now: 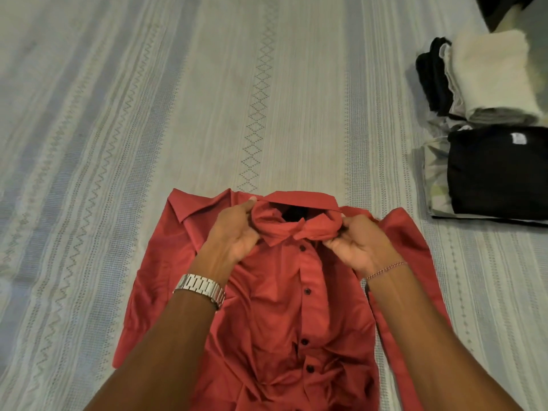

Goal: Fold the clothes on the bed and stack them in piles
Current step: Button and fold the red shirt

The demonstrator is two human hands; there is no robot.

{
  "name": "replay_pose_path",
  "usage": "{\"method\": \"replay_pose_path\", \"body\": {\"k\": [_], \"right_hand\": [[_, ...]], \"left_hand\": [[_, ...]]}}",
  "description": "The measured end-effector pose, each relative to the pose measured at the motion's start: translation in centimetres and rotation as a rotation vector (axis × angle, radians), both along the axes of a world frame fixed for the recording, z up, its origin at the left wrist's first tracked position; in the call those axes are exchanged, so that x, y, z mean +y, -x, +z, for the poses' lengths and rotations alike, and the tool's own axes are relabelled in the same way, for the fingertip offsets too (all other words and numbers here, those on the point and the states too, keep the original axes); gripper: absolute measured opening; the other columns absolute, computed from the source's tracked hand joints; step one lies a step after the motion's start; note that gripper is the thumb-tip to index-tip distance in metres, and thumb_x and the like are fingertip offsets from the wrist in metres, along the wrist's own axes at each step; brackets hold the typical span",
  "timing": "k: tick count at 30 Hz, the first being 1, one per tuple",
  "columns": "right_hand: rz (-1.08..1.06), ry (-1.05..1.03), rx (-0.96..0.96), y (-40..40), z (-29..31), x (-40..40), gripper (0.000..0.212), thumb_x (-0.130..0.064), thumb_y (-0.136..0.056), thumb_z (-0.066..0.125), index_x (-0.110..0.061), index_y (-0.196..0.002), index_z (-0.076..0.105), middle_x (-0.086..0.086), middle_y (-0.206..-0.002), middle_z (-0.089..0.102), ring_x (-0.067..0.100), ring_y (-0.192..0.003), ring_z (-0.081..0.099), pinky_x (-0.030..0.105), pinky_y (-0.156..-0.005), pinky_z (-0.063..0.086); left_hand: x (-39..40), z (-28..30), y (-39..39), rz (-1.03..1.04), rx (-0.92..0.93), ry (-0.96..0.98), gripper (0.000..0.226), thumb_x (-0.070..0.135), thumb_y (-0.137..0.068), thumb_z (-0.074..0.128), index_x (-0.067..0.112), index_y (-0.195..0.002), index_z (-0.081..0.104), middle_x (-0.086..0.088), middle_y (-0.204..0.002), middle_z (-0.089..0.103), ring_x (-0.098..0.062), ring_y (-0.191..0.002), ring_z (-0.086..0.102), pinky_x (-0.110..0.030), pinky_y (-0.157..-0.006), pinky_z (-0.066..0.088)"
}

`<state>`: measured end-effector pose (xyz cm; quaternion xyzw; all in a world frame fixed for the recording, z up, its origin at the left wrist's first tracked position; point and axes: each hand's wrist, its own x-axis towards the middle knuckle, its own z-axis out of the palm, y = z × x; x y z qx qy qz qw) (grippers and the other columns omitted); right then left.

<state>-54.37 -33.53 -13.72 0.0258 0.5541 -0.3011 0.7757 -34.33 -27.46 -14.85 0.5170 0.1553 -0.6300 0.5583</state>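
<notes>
A red button-up shirt [284,315] lies face up on the bed in front of me, buttons down its middle, sleeves spread to both sides. My left hand [234,232] grips the left side of its collar, thumb on the outer edge. My right hand [361,241] pinches the right side of the collar. The collar is bunched between both hands. Two piles of folded clothes sit at the right: a near one topped by a black garment [498,173], a far one topped by a white towel-like piece [495,72].
The bed's pale patterned cover [207,99] stretches wide to the left and ahead. A dark object [504,7] sits at the top right corner. I wear a metal watch on my left wrist and a thin thread bracelet on my right.
</notes>
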Motion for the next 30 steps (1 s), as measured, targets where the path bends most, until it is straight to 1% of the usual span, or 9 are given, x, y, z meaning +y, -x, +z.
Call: {"method": "replay_pose_path", "body": {"k": [3, 6, 11, 15, 17, 20, 22, 26, 30], "right_hand": [[0.097, 0.065, 0.017, 0.0, -0.1, 0.0, 0.033, 0.008, -0.101, 0.029, 0.004, -0.1, 0.062, 0.017, -0.082, 0.076, 0.026, -0.068, 0.075, 0.036, -0.055, 0.062], [0.191, 0.162, 0.149, -0.5, -0.7, 0.1, 0.033, -0.003, -0.105, 0.033, -0.002, -0.104, 0.067, 0.018, -0.105, 0.073, 0.027, -0.088, 0.074, 0.041, -0.07, 0.064], [0.515, 0.571, 0.552, -0.2, -1.8, 1.0, 0.073, -0.074, -0.09, 0.047, -0.006, -0.111, 0.063, 0.022, -0.107, 0.068, 0.037, -0.099, 0.065, 0.059, -0.101, 0.051], [0.652, 0.962, 0.656, 1.0, -1.2, 1.2, 0.023, -0.041, -0.103, 0.054, -0.025, -0.12, 0.057, -0.004, -0.096, 0.063, 0.003, -0.078, 0.057, 0.018, -0.078, 0.049], [0.715, 1.152, 0.78, 0.9, -1.1, 1.1, 0.016, -0.028, -0.105, 0.055, -0.02, -0.117, 0.061, -0.003, -0.089, 0.068, 0.008, -0.074, 0.06, 0.021, -0.068, 0.046], [0.731, 1.235, 0.931, 0.7, -1.4, 0.8, 0.025, -0.028, -0.106, 0.052, -0.012, -0.092, 0.066, 0.001, -0.08, 0.066, 0.015, -0.078, 0.059, 0.024, -0.071, 0.043], [0.748, 1.184, 0.923, 0.9, -1.4, 0.3, 0.032, -0.031, -0.105, 0.053, -0.009, -0.087, 0.069, 0.002, -0.079, 0.066, 0.014, -0.083, 0.056, 0.026, -0.075, 0.042], [0.505, 0.726, 0.328, 1.0, -0.2, -0.2, 0.034, -0.026, -0.105, 0.054, 0.004, -0.104, 0.071, 0.023, -0.101, 0.073, 0.024, -0.091, 0.066, 0.034, -0.084, 0.055], [0.493, 0.544, 0.107, 1.6, 0.2, -0.4, 0.036, -0.03, -0.102, 0.055, 0.001, -0.113, 0.07, 0.017, -0.109, 0.075, 0.024, -0.098, 0.072, 0.036, -0.093, 0.058]], "left_hand": [[-0.1, 0.1, -0.1, -0.002, -0.087, 0.033, 0.022, 0.011, -0.105, 0.048, -0.003, -0.104, 0.065, -0.023, -0.099, 0.071, -0.03, -0.089, 0.073, -0.044, -0.076, 0.063], [-0.1, 0.1, 0.5, -0.046, -0.177, 0.029, 0.023, 0.011, -0.102, 0.055, 0.002, -0.085, 0.068, -0.015, -0.079, 0.071, -0.023, -0.068, 0.071, -0.037, -0.062, 0.062], [0.9, -0.6, 1.0, -0.303, -0.511, 0.106, 0.061, 0.055, -0.079, 0.081, -0.001, -0.102, 0.068, -0.018, -0.101, 0.069, -0.031, -0.092, 0.065, -0.052, -0.093, 0.055], [1.0, -0.5, 1.0, -0.437, -0.695, 0.236, 0.024, 0.036, -0.091, 0.073, 0.019, -0.107, 0.066, -0.006, -0.087, 0.074, -0.025, -0.081, 0.069, -0.047, -0.08, 0.059], [0.6, -0.1, 1.1, -0.499, -0.901, 0.288, 0.01, 0.032, -0.097, 0.067, 0.023, -0.098, 0.07, -0.009, -0.072, 0.063, -0.024, -0.064, 0.054, -0.038, -0.059, 0.046], [0.1, -0.2, 1.1, -0.522, -1.037, 0.276, 0.031, 0.036, -0.097, 0.067, 0.008, -0.086, 0.071, -0.009, -0.067, 0.052, -0.019, -0.062, 0.04, -0.035, -0.059, 0.033], [-0.2, -0.2, 0.8, -0.513, -1.029, 0.231, 0.04, 0.037, -0.096, 0.069, -0.001, -0.083, 0.069, -0.008, -0.066, 0.051, -0.019, -0.061, 0.04, -0.034, -0.059, 0.034], [-0.8, 0.0, -0.4, -0.476, -0.605, 0.111, 0.038, 0.035, -0.092, 0.072, -0.002, -0.085, 0.076, -0.018, -0.085, 0.071, -0.028, -0.076, 0.064, -0.045, -0.082, 0.053], [-0.7, 1.1, -0.7, -0.497, -0.273, 0.139, 0.04, 0.023, -0.099, 0.06, -0.012, -0.116, 0.067, -0.023, -0.11, 0.069, -0.029, -0.095, 0.068, -0.045, -0.1, 0.054]]}}
